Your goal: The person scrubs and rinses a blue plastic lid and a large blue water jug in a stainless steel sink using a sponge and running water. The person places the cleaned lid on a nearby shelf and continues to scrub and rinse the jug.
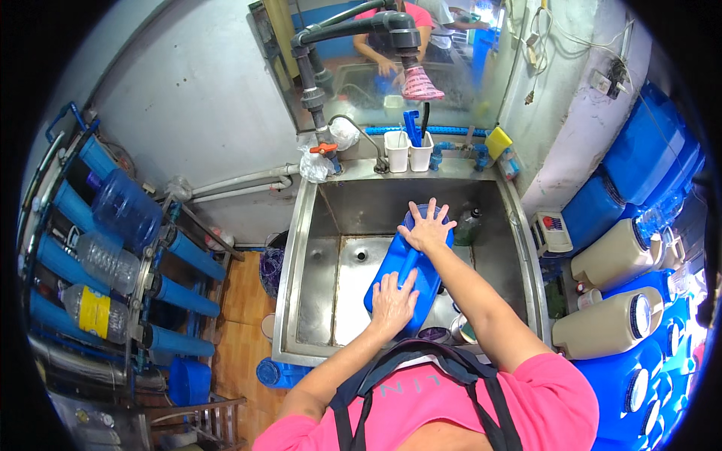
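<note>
A blue plastic jug (pixel 430 282) lies in the stainless steel sink (pixel 321 352), its capped end pointing away from me. My right hand (pixel 427 230) rests on the round blue cap (pixel 423 211), fingers spread wide. Nearer to me, my left hand (pixel 395 301) lies wet on the jug's body beside the moulded handle, fingers apart; its grip does not close around the handle. Right of the cap stands a green bottle (pixel 467 226) with a dark top. Part of the jug is hidden under my hands and forearm.
Above the sink hangs a grey pipe (pixel 350 31) with a pink cloth-covered outlet (pixel 420 84). White holders (pixel 396 155) sit on the back ledge. Blue filter housings (pixel 186 299) line the left; blue and beige jugs (pixel 598 324) crowd the right. A person shows in the reflective panel (pixel 361 84).
</note>
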{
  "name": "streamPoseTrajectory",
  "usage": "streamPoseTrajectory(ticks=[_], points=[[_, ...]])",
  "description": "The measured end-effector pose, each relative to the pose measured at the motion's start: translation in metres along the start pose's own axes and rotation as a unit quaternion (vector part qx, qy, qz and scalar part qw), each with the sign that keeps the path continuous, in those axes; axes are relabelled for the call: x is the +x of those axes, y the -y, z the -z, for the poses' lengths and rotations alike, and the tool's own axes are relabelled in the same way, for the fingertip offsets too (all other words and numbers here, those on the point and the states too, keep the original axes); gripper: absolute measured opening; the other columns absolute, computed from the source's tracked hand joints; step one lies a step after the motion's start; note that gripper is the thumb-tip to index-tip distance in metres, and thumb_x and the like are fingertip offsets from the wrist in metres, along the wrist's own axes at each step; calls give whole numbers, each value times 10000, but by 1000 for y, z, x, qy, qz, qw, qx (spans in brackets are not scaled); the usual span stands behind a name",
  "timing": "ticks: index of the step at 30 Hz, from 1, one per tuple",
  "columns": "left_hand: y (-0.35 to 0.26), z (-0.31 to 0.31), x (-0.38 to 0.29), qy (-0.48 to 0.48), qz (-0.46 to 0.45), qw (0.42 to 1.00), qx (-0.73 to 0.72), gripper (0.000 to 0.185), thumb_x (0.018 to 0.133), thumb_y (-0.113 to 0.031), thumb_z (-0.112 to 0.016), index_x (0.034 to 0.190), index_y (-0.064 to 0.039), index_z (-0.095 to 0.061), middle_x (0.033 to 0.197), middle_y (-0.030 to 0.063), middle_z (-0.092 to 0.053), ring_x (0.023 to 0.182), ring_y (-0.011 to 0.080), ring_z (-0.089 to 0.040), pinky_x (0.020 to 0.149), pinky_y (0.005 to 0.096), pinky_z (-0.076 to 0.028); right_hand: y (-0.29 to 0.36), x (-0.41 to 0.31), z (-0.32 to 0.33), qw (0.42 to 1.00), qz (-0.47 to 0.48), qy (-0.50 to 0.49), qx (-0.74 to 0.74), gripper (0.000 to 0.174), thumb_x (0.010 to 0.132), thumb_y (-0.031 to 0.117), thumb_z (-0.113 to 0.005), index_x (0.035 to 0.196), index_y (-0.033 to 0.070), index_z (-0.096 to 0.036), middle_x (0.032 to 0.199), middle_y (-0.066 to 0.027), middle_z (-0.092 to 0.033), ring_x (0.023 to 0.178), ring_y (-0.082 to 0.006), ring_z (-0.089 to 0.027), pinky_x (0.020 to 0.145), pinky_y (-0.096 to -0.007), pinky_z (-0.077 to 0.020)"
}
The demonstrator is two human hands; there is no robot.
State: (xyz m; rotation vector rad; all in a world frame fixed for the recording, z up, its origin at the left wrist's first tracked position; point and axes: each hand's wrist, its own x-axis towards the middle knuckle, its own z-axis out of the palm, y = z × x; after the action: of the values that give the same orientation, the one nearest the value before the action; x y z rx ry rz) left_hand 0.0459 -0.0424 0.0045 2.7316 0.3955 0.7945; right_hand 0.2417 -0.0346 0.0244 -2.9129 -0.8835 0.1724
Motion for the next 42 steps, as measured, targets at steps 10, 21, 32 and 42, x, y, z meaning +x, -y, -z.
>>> streamPoseTrajectory(ticks=[10, 21, 32, 42], points=[[80, -5, 0, -61, -145, 985, -71, 374, 776, -165, -669, 1139, -85, -634, 1101, 231, -574, 995, 391, -575, 850, 461, -471, 19, 15, 2, 997, -64, -52, -4, 686, 767, 546, -614, 1381, 291, -444, 1417, -317, -308, 1205, -553, -327, 894, -703, -316], [87, -5, -15, -74, -141, 983, -88, 404, 758, -67, -637, 1156, -18, -590, 1098, 215, -570, 1001, 384, -568, 860, 452, -465, -16, 15, -3, 983, 177, -52, -18, 656, 675, 552, -665, 1289, 359, -544, 1413, -279, -339, 1223, -509, -357, 925, -622, -352], [40, -11, -19, 10, -34, 999, -5, 874, 650, -472, -782, 1379, -111, -462, 1054, 178, -546, 1018, 346, -507, 884, 455, -423, -2, 46, 25, 947, 282, 127, 85, 562, 762, 676, -606, 837, 140, -757, 836, -122, -712, 892, -257, -664, 835, -408, -491], [38, -8, -16, -7, -28, 1000, 2, 851, 628, -422, -798, 1376, -152, -495, 1012, 157, -549, 966, 321, -532, 864, 424, -447, 17, 56, 28, 972, 180, 113, -101, 538, 686, 441, -735, 1124, 137, -663, 1202, -130, -630, 1049, -373, -618, 782, -626, -497]])
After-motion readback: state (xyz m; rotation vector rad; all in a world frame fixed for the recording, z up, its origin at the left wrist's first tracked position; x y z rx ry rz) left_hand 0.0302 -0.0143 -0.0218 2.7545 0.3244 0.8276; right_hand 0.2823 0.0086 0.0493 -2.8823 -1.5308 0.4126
